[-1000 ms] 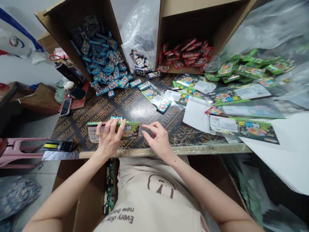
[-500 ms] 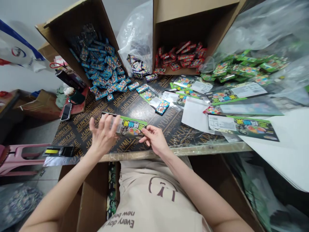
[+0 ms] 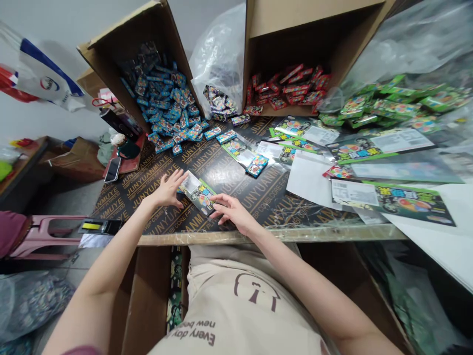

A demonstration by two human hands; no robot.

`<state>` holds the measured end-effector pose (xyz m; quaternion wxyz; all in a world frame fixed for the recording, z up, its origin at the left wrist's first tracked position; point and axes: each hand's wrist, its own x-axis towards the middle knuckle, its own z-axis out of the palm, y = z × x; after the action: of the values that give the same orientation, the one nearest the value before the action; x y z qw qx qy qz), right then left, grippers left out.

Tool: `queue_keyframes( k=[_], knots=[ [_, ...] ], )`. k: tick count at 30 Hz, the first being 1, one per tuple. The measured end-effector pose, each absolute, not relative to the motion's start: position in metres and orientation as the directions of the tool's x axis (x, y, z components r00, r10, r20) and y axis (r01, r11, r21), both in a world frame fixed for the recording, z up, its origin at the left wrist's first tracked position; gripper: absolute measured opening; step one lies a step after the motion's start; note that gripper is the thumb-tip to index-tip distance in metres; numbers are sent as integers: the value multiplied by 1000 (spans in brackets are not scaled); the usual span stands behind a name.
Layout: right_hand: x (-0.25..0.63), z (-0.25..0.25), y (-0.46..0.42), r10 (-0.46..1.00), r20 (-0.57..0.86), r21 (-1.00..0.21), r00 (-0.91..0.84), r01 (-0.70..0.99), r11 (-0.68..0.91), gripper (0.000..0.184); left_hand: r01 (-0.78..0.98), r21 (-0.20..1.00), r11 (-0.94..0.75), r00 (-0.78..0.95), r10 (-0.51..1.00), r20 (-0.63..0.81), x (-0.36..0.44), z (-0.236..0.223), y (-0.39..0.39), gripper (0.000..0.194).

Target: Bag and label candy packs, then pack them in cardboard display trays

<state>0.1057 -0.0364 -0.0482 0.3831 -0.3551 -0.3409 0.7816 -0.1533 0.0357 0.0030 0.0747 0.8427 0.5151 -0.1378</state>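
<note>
A flat black-and-green printed candy pouch [image 3: 197,191] lies at a slant on the dark table between my hands. My right hand [image 3: 232,212] has its fingers bent together around the near right end of this pouch. At the pouch's far left end is my left hand [image 3: 167,190], fingers spread and thumb apart, gripping nothing. A small blue candy packet [image 3: 256,165] rests farther back on a similar clear-fronted pouch [image 3: 240,149].
Blue packets [image 3: 168,106] spill from a cardboard box at the back left. Red packets [image 3: 291,86] sit in another box, with green packets [image 3: 391,101] in plastic to its right. More printed pouches [image 3: 395,199] and white paper [image 3: 308,180] lie at right. A phone [image 3: 113,170] is at left.
The pouch has turned from nearly level to a slant, its left end swinging away from me. My left hand has come off its top to beside that end. The view has shifted slightly left.
</note>
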Motion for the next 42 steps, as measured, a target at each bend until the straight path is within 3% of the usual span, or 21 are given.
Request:
queue_keyframes(
  k=[3, 7, 10, 16, 20, 25, 32, 42],
  knots=[
    [98, -51, -43, 886, -346, -772, -308, -444, -455, 28, 799, -3, -602, 566, 753, -335, -135, -6, 46, 111],
    [87, -48, -58, 856, -357, -731, -375, -458, -506, 32, 705, 24, -709, 670, 654, -352, -108, -14, 52, 100],
    [84, -49, -59, 869, -345, -744, -354, -462, -483, 38, 729, 29, -683, 666, 700, -260, -103, -15, 51, 86],
    [92, -57, -42, 940, -338, -808, -50, -496, -317, 42, 816, -95, -570, 572, 820, -3, -108, 6, 23, 77],
    [92, -58, -36, 949, -310, -845, 53, -473, -249, 40, 842, -152, -518, 535, 838, 106, -105, 18, -2, 69],
    [93, -51, -36, 923, -357, -713, -147, -596, -371, 42, 890, -203, -408, 449, 861, 238, -100, 21, -23, 64],
    [111, -35, -33, 828, -319, -543, -462, -626, -559, 26, 911, -187, -367, 410, 859, 308, -92, 25, -42, 65],
    [127, -13, -39, 685, -153, -655, -712, -446, -610, 37, 899, -189, -395, 438, 831, 343, -89, 38, -59, 62]
  ],
)
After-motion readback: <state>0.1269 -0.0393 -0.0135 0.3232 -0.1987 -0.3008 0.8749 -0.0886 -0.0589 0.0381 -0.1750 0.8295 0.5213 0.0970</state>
